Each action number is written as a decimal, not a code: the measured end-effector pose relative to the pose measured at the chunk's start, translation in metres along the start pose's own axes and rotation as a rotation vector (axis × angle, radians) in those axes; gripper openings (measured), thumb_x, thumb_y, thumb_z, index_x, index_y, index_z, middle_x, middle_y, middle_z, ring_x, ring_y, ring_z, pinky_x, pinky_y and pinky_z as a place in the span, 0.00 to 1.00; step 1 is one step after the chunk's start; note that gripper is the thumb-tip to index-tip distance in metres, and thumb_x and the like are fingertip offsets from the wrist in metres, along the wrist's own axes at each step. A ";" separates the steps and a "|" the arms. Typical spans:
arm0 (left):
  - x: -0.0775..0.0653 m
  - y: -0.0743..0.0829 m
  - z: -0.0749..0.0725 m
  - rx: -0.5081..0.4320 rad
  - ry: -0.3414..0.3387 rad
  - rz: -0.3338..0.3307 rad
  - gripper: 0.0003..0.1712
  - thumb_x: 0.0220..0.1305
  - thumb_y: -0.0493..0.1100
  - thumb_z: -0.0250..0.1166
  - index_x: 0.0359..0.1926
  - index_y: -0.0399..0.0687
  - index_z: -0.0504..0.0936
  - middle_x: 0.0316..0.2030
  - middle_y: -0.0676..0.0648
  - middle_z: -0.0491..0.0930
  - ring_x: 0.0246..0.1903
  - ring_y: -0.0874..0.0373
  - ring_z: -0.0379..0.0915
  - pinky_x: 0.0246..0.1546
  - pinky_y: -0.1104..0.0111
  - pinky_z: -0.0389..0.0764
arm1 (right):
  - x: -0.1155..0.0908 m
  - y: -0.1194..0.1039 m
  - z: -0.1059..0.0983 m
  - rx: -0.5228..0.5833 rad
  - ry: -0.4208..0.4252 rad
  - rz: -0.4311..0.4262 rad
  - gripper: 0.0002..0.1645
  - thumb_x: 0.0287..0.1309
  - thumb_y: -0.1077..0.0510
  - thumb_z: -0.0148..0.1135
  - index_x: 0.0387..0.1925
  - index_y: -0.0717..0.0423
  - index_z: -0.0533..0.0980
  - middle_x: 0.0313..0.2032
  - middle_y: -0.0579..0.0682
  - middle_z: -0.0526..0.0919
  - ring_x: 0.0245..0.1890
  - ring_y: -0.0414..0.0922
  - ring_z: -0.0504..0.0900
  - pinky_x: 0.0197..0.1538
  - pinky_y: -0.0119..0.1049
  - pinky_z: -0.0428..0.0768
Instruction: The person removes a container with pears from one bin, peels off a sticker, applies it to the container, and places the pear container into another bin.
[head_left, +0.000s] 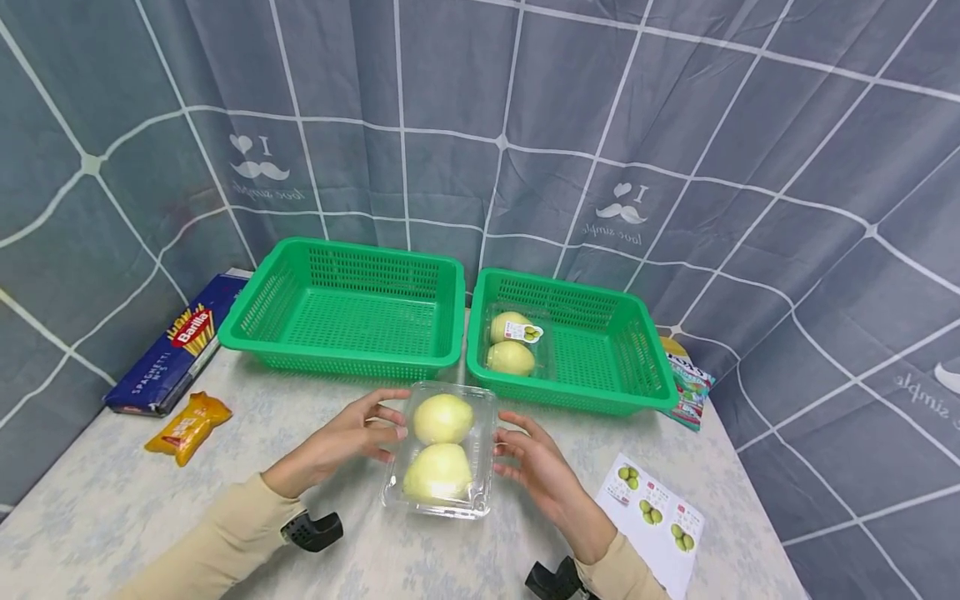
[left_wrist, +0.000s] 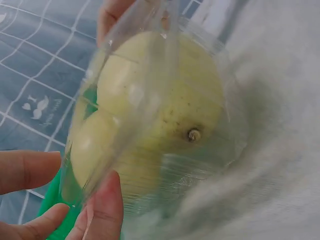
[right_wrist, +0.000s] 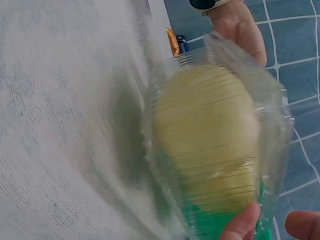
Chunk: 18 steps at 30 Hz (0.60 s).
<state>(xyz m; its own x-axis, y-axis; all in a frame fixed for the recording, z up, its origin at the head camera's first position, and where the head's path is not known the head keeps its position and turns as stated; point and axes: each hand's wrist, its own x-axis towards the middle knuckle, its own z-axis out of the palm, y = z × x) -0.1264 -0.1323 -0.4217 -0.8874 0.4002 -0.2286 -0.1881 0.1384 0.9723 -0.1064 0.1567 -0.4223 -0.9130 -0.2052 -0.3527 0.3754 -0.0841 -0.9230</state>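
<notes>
A clear plastic clamshell box (head_left: 481, 454) with two pale yellow fruits (head_left: 438, 472) inside is held tilted above the table, between both hands. My left hand (head_left: 347, 439) grips its left side, with the thumb (left_wrist: 107, 202) at the box edge in the left wrist view. On the opposite side, my right hand (head_left: 537, 467) holds the box with bent fingers; one fingertip (right_wrist: 245, 220) overlaps the plastic in the right wrist view. A similar box (head_left: 543, 367) of two fruits, bearing a label (head_left: 523, 332), lies in the right green basket (head_left: 592, 402).
Another green basket (head_left: 352, 364) stands at the back left. Beside it lie a blue spaghetti box (head_left: 176, 346) and an orange packet (head_left: 189, 427). A sheet of fruit stickers (head_left: 652, 521) lies near my right forearm, and a colourful bag (head_left: 686, 383) is behind it.
</notes>
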 end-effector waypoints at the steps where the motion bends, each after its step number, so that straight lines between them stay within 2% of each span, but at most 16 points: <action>1: 0.001 -0.001 0.001 0.003 0.001 -0.003 0.40 0.65 0.37 0.65 0.74 0.40 0.58 0.56 0.32 0.69 0.46 0.48 0.76 0.43 0.58 0.87 | 0.000 0.000 -0.001 0.003 -0.006 0.004 0.32 0.70 0.56 0.55 0.71 0.61 0.60 0.41 0.42 0.76 0.41 0.39 0.76 0.47 0.34 0.79; 7: 0.004 -0.009 0.003 0.011 -0.011 -0.021 0.42 0.65 0.37 0.65 0.75 0.39 0.56 0.57 0.31 0.67 0.45 0.50 0.76 0.45 0.58 0.86 | 0.001 0.001 -0.008 0.006 -0.050 0.012 0.34 0.70 0.55 0.56 0.72 0.61 0.59 0.41 0.42 0.77 0.42 0.38 0.78 0.51 0.35 0.80; 11: 0.005 -0.012 0.003 0.002 -0.017 -0.028 0.42 0.65 0.37 0.65 0.75 0.38 0.56 0.59 0.29 0.66 0.46 0.48 0.77 0.45 0.56 0.87 | 0.001 0.003 -0.014 -0.051 -0.088 0.012 0.34 0.71 0.54 0.56 0.72 0.62 0.58 0.43 0.43 0.78 0.44 0.39 0.79 0.53 0.37 0.81; 15: 0.006 -0.013 0.004 -0.012 -0.022 -0.020 0.42 0.65 0.36 0.65 0.75 0.38 0.56 0.60 0.28 0.66 0.46 0.48 0.77 0.46 0.56 0.87 | 0.000 0.003 -0.023 -0.132 -0.117 0.005 0.35 0.71 0.51 0.55 0.71 0.63 0.59 0.49 0.47 0.77 0.49 0.40 0.79 0.54 0.39 0.81; 18: 0.007 -0.015 0.006 -0.022 -0.020 -0.017 0.42 0.64 0.35 0.65 0.75 0.39 0.56 0.60 0.28 0.67 0.45 0.51 0.77 0.45 0.57 0.87 | -0.002 -0.002 -0.037 -0.162 -0.103 0.003 0.34 0.72 0.50 0.55 0.71 0.63 0.60 0.55 0.50 0.75 0.52 0.42 0.78 0.56 0.39 0.81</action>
<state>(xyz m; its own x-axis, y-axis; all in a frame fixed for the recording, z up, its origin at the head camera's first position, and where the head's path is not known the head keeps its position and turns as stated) -0.1275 -0.1256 -0.4378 -0.8756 0.4157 -0.2459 -0.2124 0.1258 0.9691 -0.1113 0.1929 -0.4255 -0.8875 -0.3047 -0.3457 0.3402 0.0728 -0.9375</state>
